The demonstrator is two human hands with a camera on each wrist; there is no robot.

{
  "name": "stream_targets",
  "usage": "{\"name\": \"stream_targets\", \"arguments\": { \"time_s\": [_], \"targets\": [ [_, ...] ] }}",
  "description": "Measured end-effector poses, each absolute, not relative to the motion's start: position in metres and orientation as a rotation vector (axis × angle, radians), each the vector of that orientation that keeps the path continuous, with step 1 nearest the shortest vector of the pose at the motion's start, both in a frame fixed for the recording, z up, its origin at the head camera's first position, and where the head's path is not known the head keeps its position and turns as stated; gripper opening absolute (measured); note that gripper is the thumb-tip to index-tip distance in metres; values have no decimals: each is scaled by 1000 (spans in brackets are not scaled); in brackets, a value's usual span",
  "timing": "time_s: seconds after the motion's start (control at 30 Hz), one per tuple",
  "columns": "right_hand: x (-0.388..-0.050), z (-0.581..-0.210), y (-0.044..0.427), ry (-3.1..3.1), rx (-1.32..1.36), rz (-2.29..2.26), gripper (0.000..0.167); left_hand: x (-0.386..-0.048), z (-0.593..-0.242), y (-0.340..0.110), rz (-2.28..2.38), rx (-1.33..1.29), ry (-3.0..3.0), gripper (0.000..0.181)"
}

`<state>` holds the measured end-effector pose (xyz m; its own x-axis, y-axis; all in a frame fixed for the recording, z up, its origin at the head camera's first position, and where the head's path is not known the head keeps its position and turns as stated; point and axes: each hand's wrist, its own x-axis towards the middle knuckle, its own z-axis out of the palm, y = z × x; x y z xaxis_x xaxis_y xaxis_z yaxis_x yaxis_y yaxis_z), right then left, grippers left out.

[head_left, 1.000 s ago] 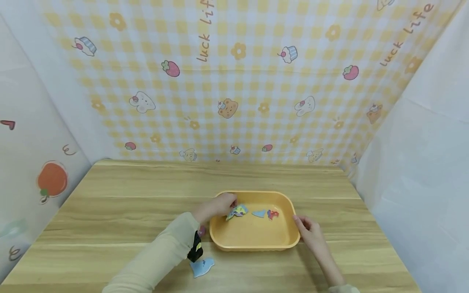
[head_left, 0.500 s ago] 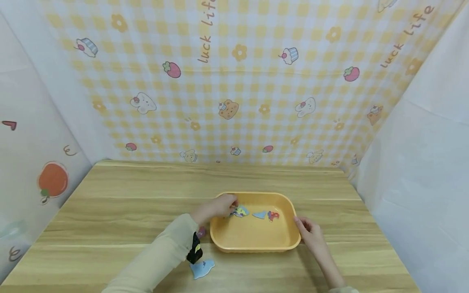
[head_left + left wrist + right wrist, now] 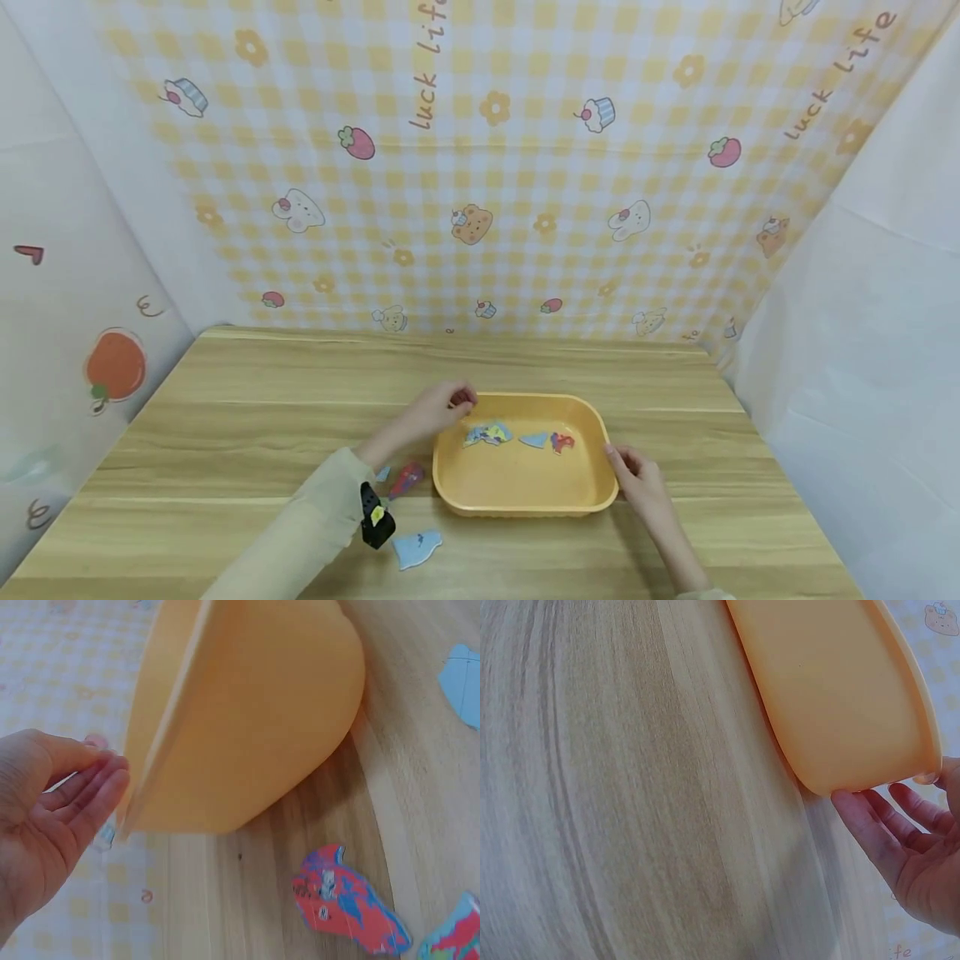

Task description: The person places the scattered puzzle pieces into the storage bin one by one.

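A yellow plastic tray [image 3: 525, 492] stands on the wooden table. My right hand [image 3: 639, 481] grips its right end, thumb over the rim; the right wrist view shows the fingers [image 3: 870, 825] against the wall. At the back left corner, my left hand [image 3: 442, 407] hovers by the rim with loosely bent fingers and nothing visible in them. Inside the tray lie a blue-and-yellow puzzle piece [image 3: 487, 433], a pale blue piece [image 3: 534, 440] and a red piece [image 3: 562, 442]. Outside, a red-and-purple piece [image 3: 407, 480] lies near the left sleeve.
A light blue piece [image 3: 417, 549] lies in front of the tray's left corner. Another small blue piece [image 3: 383, 474] shows partly beside the left forearm. Behind the table [image 3: 262, 417] hangs a yellow checked cloth [image 3: 525, 267], with white cloth at both sides.
My left hand has let go of the blue-and-yellow piece, which now lies flat in the tray, and has moved up and left to the rim. The right hand keeps its grip.
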<state>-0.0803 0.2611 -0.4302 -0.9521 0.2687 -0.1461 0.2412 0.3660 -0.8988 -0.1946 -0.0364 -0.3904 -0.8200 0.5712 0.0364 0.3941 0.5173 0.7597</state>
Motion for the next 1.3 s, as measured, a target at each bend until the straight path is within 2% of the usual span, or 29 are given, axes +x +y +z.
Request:
{"name": "stream_targets", "arguments": {
  "time_s": [0.4, 0.7, 0.93, 1.3],
  "targets": [
    [-81, -429, 265, -2581, -473, 1672, 45, -204, -392, -79, 1379, 578, 2618, 15],
    [-82, -429, 265, -2570, -493, 1669, 44, -205, -401, -106, 1284, 644, 2620, 15],
    [-81, -428, 264, -2571, -484, 1661, 43, -198, -402, -122, 1200, 690, 2505, 22],
    [-80, -431, 260, -2561, -494, 1680, 44, -183, -405, -128, 962, 659, 2469, 23]
  ]
}}
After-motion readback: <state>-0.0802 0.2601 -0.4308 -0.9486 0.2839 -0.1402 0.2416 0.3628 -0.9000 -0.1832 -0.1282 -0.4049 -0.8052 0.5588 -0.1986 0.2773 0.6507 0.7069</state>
